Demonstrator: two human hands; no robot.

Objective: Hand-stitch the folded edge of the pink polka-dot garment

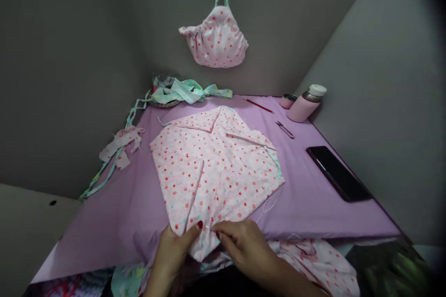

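Note:
A pale pink fabric piece with small red flowers lies spread on the table, its lower corner hanging over the front edge. My left hand is closed on the fabric near that edge, thumb on top and fingers hidden beneath. Between the thumb and fingertips of my right hand is a thin sewing needle, its tip pointing left toward my left thumb and close to the cloth. A loose white thread curls off the fabric's right side. Folded flaps show on the piece, with a mint-green strip at its right.
Thread snips, a red pencil, a phone and a pink flask with its cup lie at right. Green fabric strips sit at back left. A floral pouch hangs on the wall. More floral cloth drapes in front.

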